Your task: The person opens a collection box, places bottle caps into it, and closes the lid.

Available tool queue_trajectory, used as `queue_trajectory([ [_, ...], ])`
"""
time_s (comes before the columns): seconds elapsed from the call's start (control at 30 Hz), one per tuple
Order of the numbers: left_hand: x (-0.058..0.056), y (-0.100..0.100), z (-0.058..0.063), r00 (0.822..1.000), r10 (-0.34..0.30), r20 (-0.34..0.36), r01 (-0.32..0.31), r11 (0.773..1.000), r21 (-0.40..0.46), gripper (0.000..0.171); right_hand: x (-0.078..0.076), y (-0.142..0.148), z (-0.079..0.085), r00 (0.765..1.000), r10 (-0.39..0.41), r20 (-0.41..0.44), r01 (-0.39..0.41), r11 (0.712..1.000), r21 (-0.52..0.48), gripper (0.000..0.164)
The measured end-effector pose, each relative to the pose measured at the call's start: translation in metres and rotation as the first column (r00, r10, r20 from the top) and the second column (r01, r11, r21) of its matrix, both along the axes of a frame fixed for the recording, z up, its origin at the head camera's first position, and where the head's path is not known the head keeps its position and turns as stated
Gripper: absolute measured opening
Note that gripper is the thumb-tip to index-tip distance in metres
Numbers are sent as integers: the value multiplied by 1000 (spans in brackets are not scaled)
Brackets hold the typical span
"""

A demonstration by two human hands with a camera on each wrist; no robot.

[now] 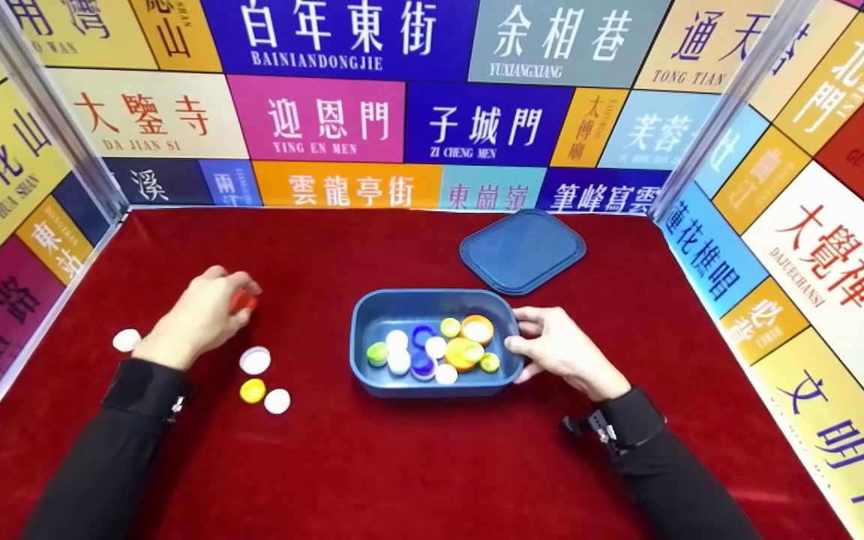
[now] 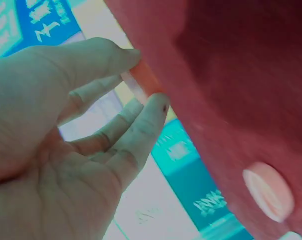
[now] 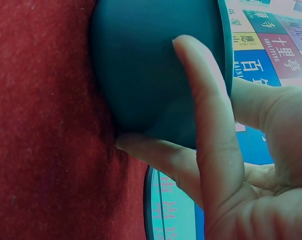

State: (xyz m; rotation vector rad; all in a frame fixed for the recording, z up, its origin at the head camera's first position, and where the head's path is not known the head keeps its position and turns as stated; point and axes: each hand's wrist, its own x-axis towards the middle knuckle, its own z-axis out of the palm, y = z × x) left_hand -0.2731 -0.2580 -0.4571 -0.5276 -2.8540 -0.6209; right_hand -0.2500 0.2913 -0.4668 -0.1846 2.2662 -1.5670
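My left hand (image 1: 203,315) pinches a red bottle cap (image 1: 243,301) between thumb and fingertips at the left of the table. In the left wrist view this cap (image 2: 145,80) shows orange-red, close over the cloth. My right hand (image 1: 563,351) grips the right end of a blue rectangular box (image 1: 432,390), thumb at the rim and fingers against the outer wall (image 3: 146,65). Inside the box lie several caps, among them a green one (image 1: 377,353), an orange one (image 1: 477,328) and a dark blue one (image 1: 423,364).
Near my left hand lie a white cap (image 1: 127,340), a white-rimmed cap (image 1: 255,361), a yellow cap (image 1: 253,391) and another white cap (image 1: 277,401). Behind the box rests a flat blue lid (image 1: 523,252). Printed panels (image 1: 342,120) wall in the red cloth table (image 1: 432,472).
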Motion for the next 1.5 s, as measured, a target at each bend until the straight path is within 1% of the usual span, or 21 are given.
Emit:
queue_trajectory([
  [0.17, 4, 34, 13, 996, -68, -64, 70, 997, 36, 28, 0, -1, -2, 1000, 1, -3, -1, 1000, -4, 57],
  [0.27, 7, 54, 19, 988, -113, -106, 119, 992, 49, 30, 0, 0, -2, 1000, 1, 0, -1, 1000, -5, 57],
  [0.37, 10, 74, 24, 979, -154, -131, 162, 986, 47, 30, 1, 0, -1, 1000, -2, 0, 2, 1000, -6, 57],
  [0.57, 12, 109, 28, 959, -237, -156, 245, 969, 34, 29, 1, 1, 0, 1000, -5, -9, 5, 1000, -3, 58],
  [0.77, 15, 135, 28, 933, -319, -166, 323, 946, -3, 29, 3, 1, -2, 1000, -1, -10, 1, 1000, -13, 57],
  [0.83, 14, 142, 28, 924, -349, -157, 349, 937, -26, 29, 3, 2, -2, 1000, -3, -8, 3, 1000, -12, 57],
  [0.93, 13, 151, 25, 917, -375, -134, 366, 926, -86, 30, 3, 2, -2, 1000, -3, -6, 3, 1000, -7, 58],
  [1.07, 13, 159, 21, 919, -379, -109, 357, 917, -176, 33, 2, 2, -2, 1000, -4, -8, 4, 1000, 0, 58],
  [1.17, 12, 163, 19, 920, -379, -97, 352, 910, -219, 30, 1, 2, -2, 1000, -4, -10, 4, 1000, 3, 58],
  [1.33, 13, 165, 15, 919, -384, -93, 352, 903, -244, 26, 0, 1, -3, 1000, -4, -9, 4, 1000, 0, 58],
  [1.5, 14, 164, 12, 910, -393, -130, 357, 904, -236, 25, 1, -1, -3, 1000, 4, -14, -4, 1000, -8, 59],
])
